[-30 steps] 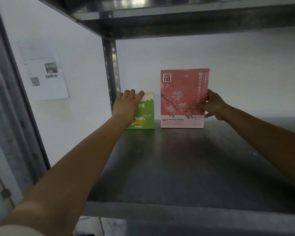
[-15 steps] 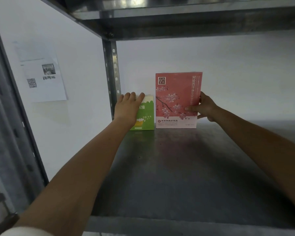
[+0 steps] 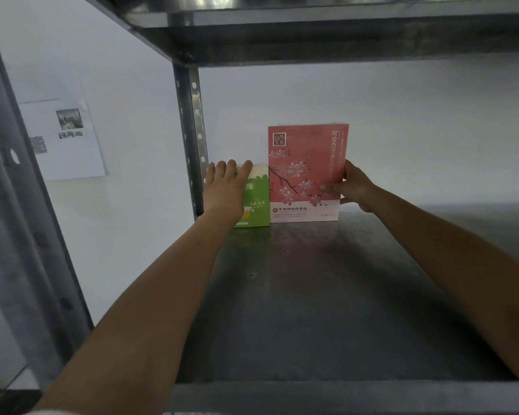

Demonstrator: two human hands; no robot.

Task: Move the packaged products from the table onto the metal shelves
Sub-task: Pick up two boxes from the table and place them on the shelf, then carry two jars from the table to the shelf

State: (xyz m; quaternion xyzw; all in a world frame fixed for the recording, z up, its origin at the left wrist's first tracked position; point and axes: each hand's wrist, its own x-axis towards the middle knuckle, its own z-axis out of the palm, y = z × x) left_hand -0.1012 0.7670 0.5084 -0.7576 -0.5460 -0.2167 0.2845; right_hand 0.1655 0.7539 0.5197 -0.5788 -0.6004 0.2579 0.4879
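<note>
Two packaged boxes stand upright at the back of the metal shelf (image 3: 327, 295), against the white wall. The small green box (image 3: 256, 205) is on the left, touching the taller pink box with blossom print (image 3: 304, 172). My left hand (image 3: 225, 190) lies over the green box's front and top, its fingers curled over the top edge. My right hand (image 3: 349, 187) grips the pink box's right edge, thumb on the front face and fingers behind it.
A perforated metal upright (image 3: 191, 139) rises just left of the green box. Another shelf board (image 3: 327, 34) hangs overhead. A printed paper sheet (image 3: 63, 139) is stuck to the wall at the left. Bare shelf surface stretches right of the pink box and toward me.
The pink box has slid left until it touches the green box. Both hands keep their hold.
</note>
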